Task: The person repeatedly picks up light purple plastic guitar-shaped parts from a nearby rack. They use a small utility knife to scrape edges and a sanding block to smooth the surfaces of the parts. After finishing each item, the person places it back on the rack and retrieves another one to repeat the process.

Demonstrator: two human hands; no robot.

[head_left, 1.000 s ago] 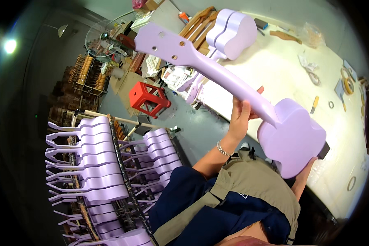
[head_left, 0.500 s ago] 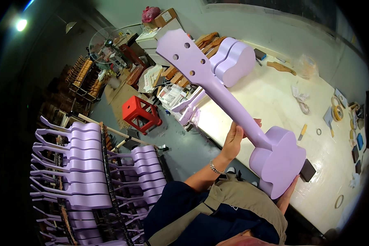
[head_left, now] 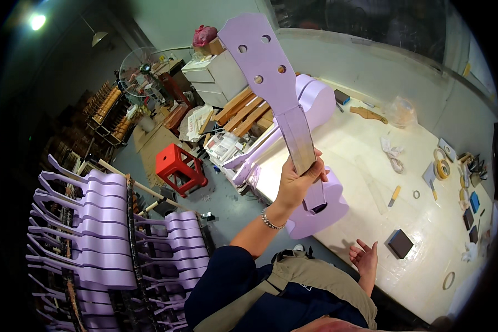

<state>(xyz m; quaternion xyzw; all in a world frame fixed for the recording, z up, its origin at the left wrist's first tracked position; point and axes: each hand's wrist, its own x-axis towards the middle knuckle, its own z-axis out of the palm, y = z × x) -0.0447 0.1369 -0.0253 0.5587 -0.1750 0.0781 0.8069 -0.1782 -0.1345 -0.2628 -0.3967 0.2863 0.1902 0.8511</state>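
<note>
A lilac-painted ukulele (head_left: 296, 135) without strings is tilted up in front of me, its headstock at the far upper end. Four-cornered peg holes pierce that headstock, and masking covers the front of the neck. My left hand (head_left: 297, 183) wraps round the neck close to the body, thumb across the front. The ukulele's body hangs beyond the hand, over the table's edge. To the right, my right hand (head_left: 364, 257) is empty with fingers apart, close to a dark sanding block (head_left: 400, 244) on the white table (head_left: 365, 210).
Racks of lilac ukuleles (head_left: 102, 243) stand at my left. A red stool (head_left: 180, 169) is on the floor beyond them. More lilac ukulele bodies (head_left: 318, 102) lie at the table's far end. Tape rolls (head_left: 441, 169), a yellow cutter (head_left: 394, 196) and a rag (head_left: 392, 154) are on the right.
The ukulele has turned over from its back to its front and moved left. My right hand has let go of its body; my left still holds the neck.
</note>
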